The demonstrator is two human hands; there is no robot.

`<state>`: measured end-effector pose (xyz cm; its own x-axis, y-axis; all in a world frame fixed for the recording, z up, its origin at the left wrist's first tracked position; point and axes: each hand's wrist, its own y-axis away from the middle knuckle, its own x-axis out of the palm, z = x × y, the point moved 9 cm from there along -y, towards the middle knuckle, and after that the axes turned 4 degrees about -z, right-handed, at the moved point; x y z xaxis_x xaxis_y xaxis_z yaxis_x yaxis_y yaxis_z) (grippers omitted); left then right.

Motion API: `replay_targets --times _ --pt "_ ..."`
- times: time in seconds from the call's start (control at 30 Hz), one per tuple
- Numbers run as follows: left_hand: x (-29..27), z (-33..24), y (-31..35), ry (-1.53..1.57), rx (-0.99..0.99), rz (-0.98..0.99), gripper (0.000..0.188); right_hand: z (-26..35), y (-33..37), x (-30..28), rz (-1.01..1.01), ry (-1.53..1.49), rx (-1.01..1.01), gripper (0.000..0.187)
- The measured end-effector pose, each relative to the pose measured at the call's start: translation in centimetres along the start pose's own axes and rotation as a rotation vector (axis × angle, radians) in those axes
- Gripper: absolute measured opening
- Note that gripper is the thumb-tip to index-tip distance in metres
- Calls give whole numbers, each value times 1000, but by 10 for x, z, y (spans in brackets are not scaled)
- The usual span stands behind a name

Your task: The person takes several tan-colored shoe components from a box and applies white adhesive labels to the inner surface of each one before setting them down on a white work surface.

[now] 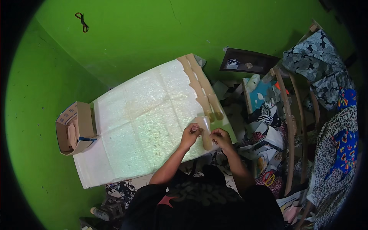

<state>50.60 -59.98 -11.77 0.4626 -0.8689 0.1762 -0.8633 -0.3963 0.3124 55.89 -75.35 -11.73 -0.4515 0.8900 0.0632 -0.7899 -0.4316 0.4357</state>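
A tan, insole-shaped piece (207, 138) with a shiny upper end lies lengthwise between my hands, near the table's near right corner. From its left side my left hand (190, 135) reaches over it, fingers curled together in a pinch; whatever is between those fingertips is too small to make out. My right hand (221, 138) is closed at the piece's right edge, thumb and fingers gripping it there. Beyond them, rows of overlapping tan insole-shaped pieces (196, 82) run along the table's right edge.
White wrinkled sheeting covers the table (142, 111). An open cardboard box (85, 119) with tan pieces inside stands at the left edge. To the right are a wooden rack (285, 126), hanging patterned cloth (318, 61) and a pile of scraps. Green walls border the far and left sides.
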Motion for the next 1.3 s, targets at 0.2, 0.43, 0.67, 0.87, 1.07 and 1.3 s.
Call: replay_targets --times 0.2,0.43,0.67,0.87,1.07,1.3 --pt "62 41 -11 -109 17 -20 18 -16 -11 -73 -33 126 -65 8" --pt "91 48 -35 -222 117 -129 15 -19 -49 -110 -72 290 -273 6" --pt "94 60 -48 -368 46 -268 19 -3 -68 -111 -97 442 -308 7" --pt "91 65 -52 -350 48 -306 21 3 -69 -110 -96 495 -296 8" --pt "94 66 -52 -329 53 -300 22 -7 -78 -113 -87 484 -300 8" --pt "90 66 -52 -328 26 -317 21 -8 -79 -113 -96 472 -277 8"
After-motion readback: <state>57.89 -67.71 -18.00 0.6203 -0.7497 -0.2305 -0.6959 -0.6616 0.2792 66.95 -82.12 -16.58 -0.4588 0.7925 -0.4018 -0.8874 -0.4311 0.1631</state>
